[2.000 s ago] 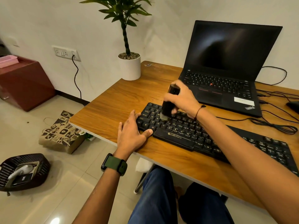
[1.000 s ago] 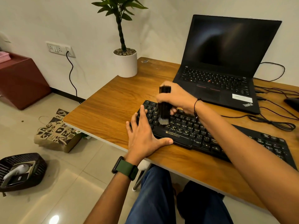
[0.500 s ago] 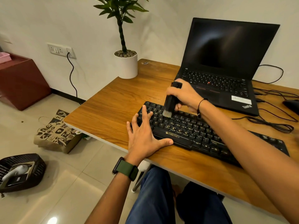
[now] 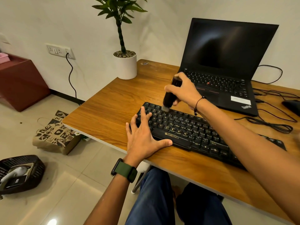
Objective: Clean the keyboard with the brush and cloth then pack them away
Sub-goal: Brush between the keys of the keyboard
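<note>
An open laptop, a potted plant and loose cables crowd the bench behind the black keyboard. The right hand grips the black brush, bristles on the top-left keys. The left hand lies flat, fingers spread, on the keyboard's left end.

Small office or home workspace: wooden desk with open laptop, external keyboard, loose cables at right. Potted plant top centre, wall socket upper left, tiled floor.
</note>
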